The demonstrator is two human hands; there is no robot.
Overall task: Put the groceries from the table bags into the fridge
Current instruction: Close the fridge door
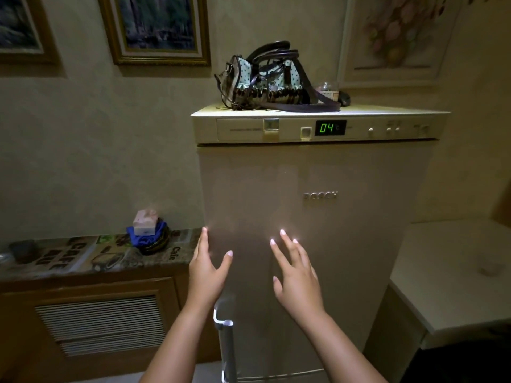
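A tall beige fridge fills the middle of the head view, its door closed and its green display reading 04. A silver vertical door handle runs down the door's left side, low in the frame. My left hand is spread flat, fingers straight, at the door's left edge above the handle. My right hand is also spread with straight fingers in front of the door's middle. Neither hand holds anything. No groceries or bags from the table are in view.
A polka-dot handbag and a small jar sit on the fridge top. Left of the fridge is a low cabinet with a patterned top carrying a basket with a blue cloth. A white counter stands at the right.
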